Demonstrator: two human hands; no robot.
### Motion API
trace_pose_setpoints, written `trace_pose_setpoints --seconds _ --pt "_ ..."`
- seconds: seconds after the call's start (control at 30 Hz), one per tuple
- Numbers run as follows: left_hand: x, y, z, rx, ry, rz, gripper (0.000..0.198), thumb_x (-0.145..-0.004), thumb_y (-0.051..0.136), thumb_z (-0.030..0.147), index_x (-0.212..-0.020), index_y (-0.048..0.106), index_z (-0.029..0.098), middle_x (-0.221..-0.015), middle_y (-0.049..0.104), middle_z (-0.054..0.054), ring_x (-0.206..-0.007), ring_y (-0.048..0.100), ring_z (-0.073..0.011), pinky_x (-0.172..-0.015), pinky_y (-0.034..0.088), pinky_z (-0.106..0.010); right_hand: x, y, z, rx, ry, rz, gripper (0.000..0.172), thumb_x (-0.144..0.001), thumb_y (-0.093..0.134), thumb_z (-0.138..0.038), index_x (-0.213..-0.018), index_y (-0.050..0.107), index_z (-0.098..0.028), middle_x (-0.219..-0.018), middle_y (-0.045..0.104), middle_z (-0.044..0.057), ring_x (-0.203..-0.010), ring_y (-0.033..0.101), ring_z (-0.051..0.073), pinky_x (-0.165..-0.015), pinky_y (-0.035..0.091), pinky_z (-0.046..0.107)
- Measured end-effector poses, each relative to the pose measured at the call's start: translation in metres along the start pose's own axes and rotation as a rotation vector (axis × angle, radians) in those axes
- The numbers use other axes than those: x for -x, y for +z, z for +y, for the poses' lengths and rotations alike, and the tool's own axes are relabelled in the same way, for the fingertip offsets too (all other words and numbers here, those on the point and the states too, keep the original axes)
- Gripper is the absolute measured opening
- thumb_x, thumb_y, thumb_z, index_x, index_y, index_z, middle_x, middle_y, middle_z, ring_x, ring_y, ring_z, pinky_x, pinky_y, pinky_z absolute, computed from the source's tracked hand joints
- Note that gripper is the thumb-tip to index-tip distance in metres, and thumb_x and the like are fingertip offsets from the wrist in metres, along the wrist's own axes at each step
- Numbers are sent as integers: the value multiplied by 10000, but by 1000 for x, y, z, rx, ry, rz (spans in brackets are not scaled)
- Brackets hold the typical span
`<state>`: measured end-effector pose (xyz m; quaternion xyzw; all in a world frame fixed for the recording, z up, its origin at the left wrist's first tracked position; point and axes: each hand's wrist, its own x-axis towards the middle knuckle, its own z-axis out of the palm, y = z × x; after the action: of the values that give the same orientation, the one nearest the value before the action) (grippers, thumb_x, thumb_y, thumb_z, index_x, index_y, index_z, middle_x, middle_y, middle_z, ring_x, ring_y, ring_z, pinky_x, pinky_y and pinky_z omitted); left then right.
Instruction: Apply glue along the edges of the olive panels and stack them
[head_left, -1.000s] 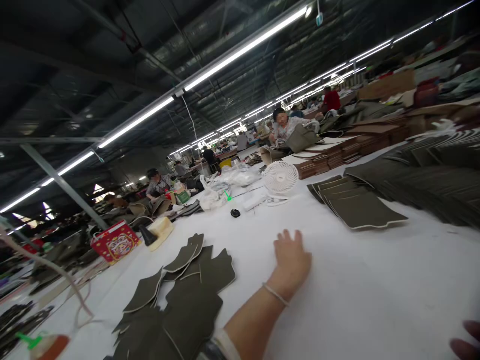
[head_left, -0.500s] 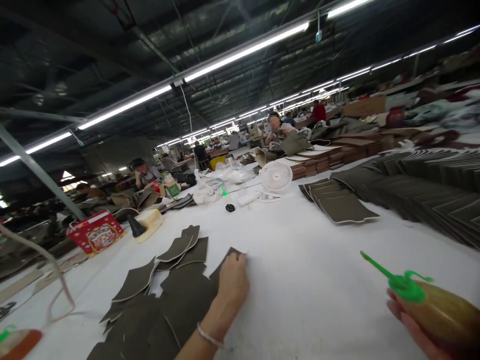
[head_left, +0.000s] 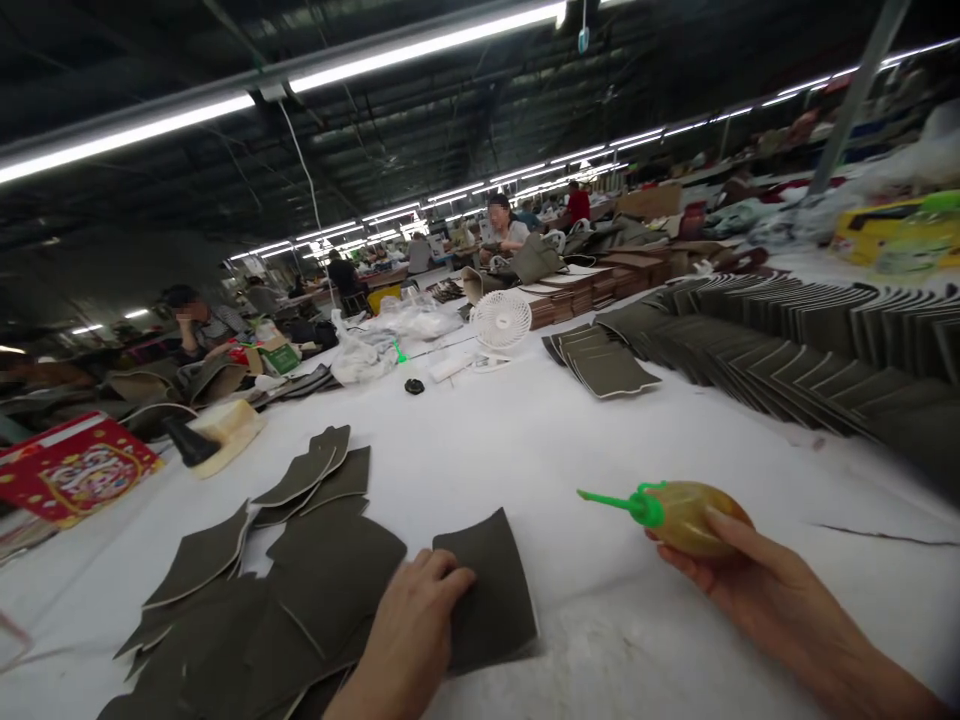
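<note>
My left hand (head_left: pixel 420 610) is closed at the left edge of a dark olive-grey leather-like panel (head_left: pixel 496 590), which lies on the white table. Its fingers are curled, the thumb over the panel; their grip underneath is hidden. Left of this hand, a loose pile of similar dark panels (head_left: pixel 330 570) spreads with overlapping pale edges. My right hand (head_left: pixel 750 580) is wrapped round a squeeze bottle (head_left: pixel 694 515) of amber liquid. The bottle is tilted on its side above the table, its thin green nozzle pointing left toward the panel without touching it.
Long rows of overlapping panels (head_left: pixel 787 340) lie at right, with a smaller stack (head_left: pixel 604 362) beside them. A white fan (head_left: pixel 501 322), plastic bags (head_left: pixel 367 350) and a black-tipped pale object (head_left: pixel 221 440) stand farther back. A red box (head_left: pixel 82 470) is at left. Other people sit beyond.
My left hand has brought one panel right, apart from the pile, and it lies flat. The bottle in my right hand has moved left, nearer the panel. The view has turned right.
</note>
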<state>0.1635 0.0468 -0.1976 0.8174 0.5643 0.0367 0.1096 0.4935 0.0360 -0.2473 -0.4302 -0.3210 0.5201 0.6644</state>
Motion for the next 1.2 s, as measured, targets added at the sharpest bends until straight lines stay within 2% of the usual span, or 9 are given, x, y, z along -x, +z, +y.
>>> trace_pose_setpoints --seconds 0.07,0.17,0.27,0.43,0.57,0.77,0.9,1.0,1.2 --pt "-5 7 19 72 -104 10 399 -908 430 184 -1256 620 225 -1201 624 -72 -1094 575 -222 -958 447 -321 2 3 1 -86 122 33 358 -663 833 -461 -963 754 -283 -1071 748 45 -950 702 299 -723 643 334" --pt "-16 23 45 107 -215 -6 579 -887 523 369 -1413 453 137 -1341 515 -148 -1164 553 -277 -993 457 -381 5 5 3 -96 171 0 421 -642 863 -432 -1007 739 -263 -1090 730 51 -1021 657 296 -756 618 313" --pt "-28 30 60 41 -261 -9 590 -857 514 361 -1390 455 115 -1341 483 -178 -1159 551 -316 -959 479 -429 6 6 4 -61 159 -60 432 -680 847 -428 -1064 706 -288 -1105 714 33 -1041 633 283 -783 596 316" --pt "-43 20 68 -60 -297 -34 528 -735 539 296 -1230 545 112 -1193 534 -181 -1037 604 -335 -860 515 -451 6 6 7 -6 190 -106 436 -733 809 -431 -1120 664 -292 -1150 693 36 -1089 602 293 -845 561 345" --pt "-42 16 72 -119 -282 -68 488 -701 532 219 -1175 572 108 -1159 548 -182 -1001 626 -325 -835 525 -434 8 5 7 25 190 -120 404 -758 778 -456 -1103 661 -281 -1150 690 44 -1095 588 300 -846 548 359" --pt "-35 17 62 -189 -240 -99 560 -760 469 143 -1313 532 80 -1148 582 -183 -974 659 -333 -815 534 -437 10 7 7 57 179 -120 424 -754 773 -488 -1098 644 -276 -1089 696 46 -1039 601 292 -819 543 360" --pt "-33 13 43 -160 -183 -96 553 -827 406 145 -1364 529 187 -1130 620 -133 -894 688 -316 -792 528 -439 10 12 10 116 140 -123 455 -746 778 -495 -1108 605 -282 -1046 687 30 -1014 600 278 -847 523 369" --pt "-31 9 31 -72 -101 -77 549 -870 375 175 -1394 511 268 -1071 644 -99 -940 681 -297 -820 509 -411 10 21 12 199 100 -134 499 -751 767 -508 -1143 549 -289 -1011 676 18 -982 599 265 -849 498 373" --pt "-32 4 16 83 -59 -69 547 -846 391 169 -1334 569 339 -998 666 -47 -948 665 -221 -816 472 -308 2 43 18 386 20 -249 543 -764 759 -495 -1173 466 -291 -937 648 3 -906 584 260 -809 442 391"
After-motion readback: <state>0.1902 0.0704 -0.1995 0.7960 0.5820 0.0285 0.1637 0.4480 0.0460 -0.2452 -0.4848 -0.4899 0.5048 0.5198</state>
